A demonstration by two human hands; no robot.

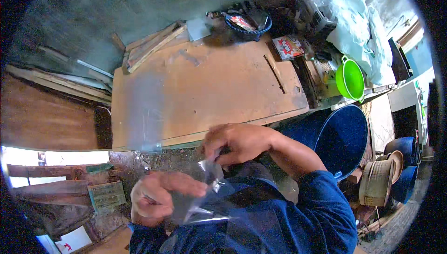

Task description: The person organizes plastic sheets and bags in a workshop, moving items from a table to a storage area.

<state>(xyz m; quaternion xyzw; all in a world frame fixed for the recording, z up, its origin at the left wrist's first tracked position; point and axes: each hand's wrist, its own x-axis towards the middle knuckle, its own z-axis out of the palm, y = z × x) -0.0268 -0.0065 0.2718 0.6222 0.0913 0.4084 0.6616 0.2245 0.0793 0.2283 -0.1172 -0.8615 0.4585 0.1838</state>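
A clear plastic bag [212, 200] hangs in front of my blue shirt, its shiny creases catching the light. My right hand [235, 144] is closed in a pinch at the bag's upper end. Lower and to the left, my left hand [160, 193] lies against the bag's side, its fingers curled and a little blurred; whether they grip the film does not show. Both hands are just in front of the near edge of a wooden tabletop [219, 86]. The bag's lower part is hard to tell apart from the shirt.
Wood strips [156, 47] and a dark blue basket [249, 28] stand along the table's far side. At right are a printed box [287, 48], a green colander [349, 79] and white plastic sheeting [356, 30]. A large blue barrel [342, 135] stands near my right elbow.
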